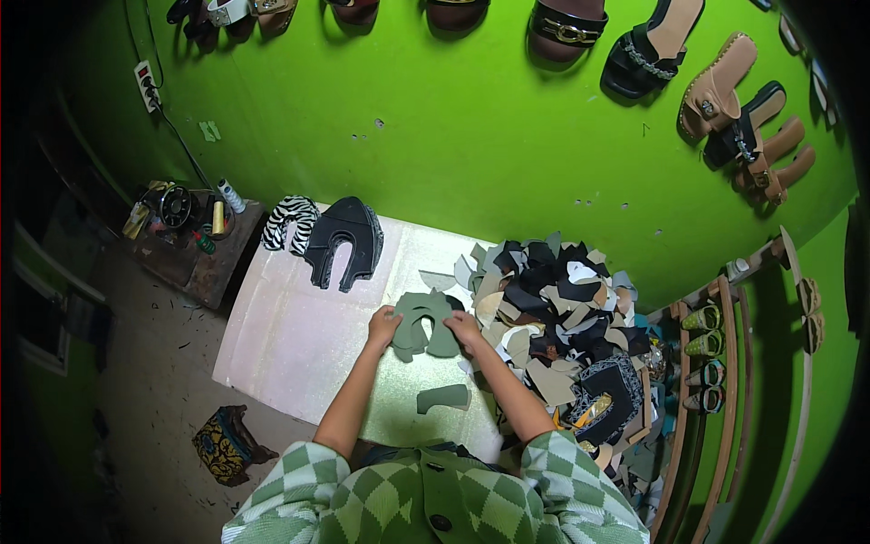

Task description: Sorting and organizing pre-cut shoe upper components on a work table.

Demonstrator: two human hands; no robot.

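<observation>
Between both hands, a little above the table, are arch-shaped green cut pieces that overlap one another. My left hand pinches their left edge, and my right hand grips the right edge. A dark piece shows behind them near the right hand; how many layers there are I cannot tell. Closer to me, a separate curved green piece lies flat on the pale table. Farther left on the tabletop sit a stack of black arch-shaped pieces and a zebra-striped arch-shaped piece.
A large heap of scraps covers the table's right side. At the left stands a small bench with a sewing machine and thread spools. Sandals hang on the green wall. A wooden rack holds more sandals at the right.
</observation>
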